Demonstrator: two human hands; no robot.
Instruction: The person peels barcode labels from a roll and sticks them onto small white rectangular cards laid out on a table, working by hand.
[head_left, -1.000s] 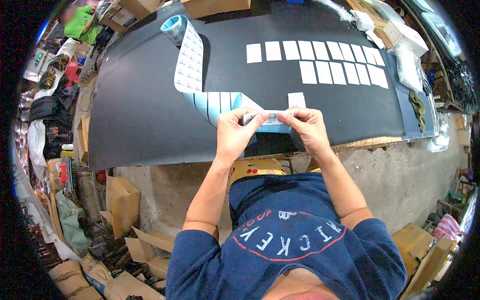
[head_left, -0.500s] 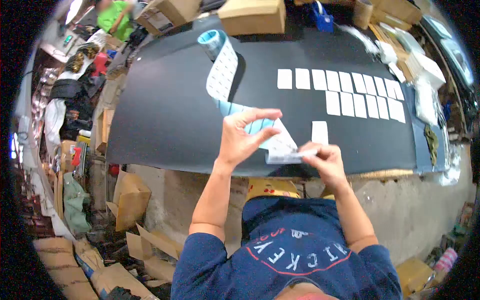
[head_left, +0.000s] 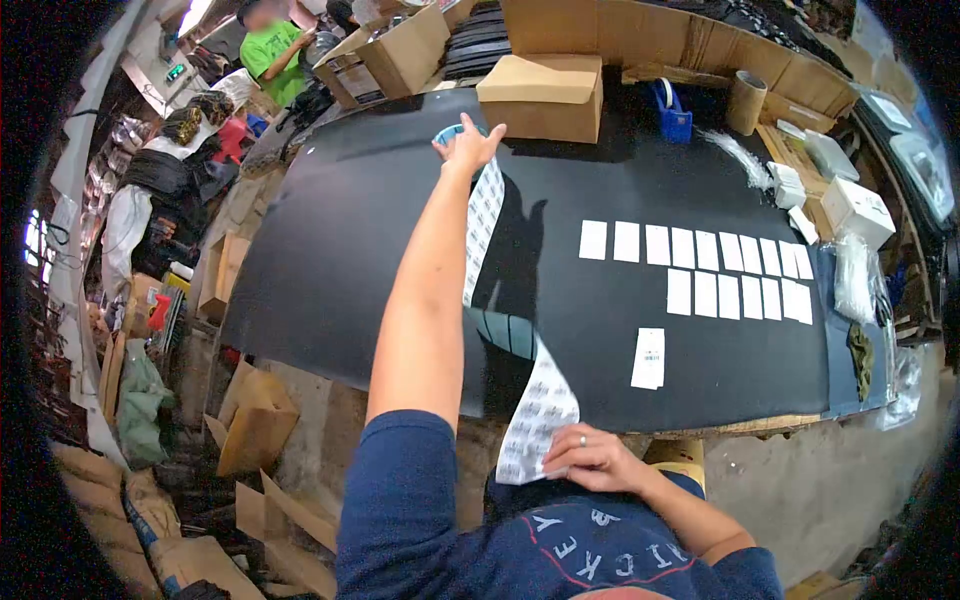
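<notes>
A roll of printed labels (head_left: 447,132) stands on the table's far left side, its blue backing showing at the rim. My left hand (head_left: 468,150) reaches over the roll with fingers spread, partly covering it; whether they press on it is hard to see. From there the label strip (head_left: 484,225) twists down towards me, showing its blue back midway. My right hand (head_left: 598,460) pinches the strip's loose end at the near table edge, beside my body. To its upper right lies a small stack of white cards (head_left: 649,357), with a printed label on the top one.
Two rows of white cards (head_left: 707,248) lie on the black table (head_left: 330,260). Behind stand a cardboard box (head_left: 545,105), a blue tape dispenser (head_left: 673,115) and a cardboard tube (head_left: 746,103). At the back left is a person in a green shirt (head_left: 272,62).
My left hand has moved from the near strip out to the roll. My right hand has drawn the strip's end down towards my body. The view has tilted up, and the card stack now shows print.
</notes>
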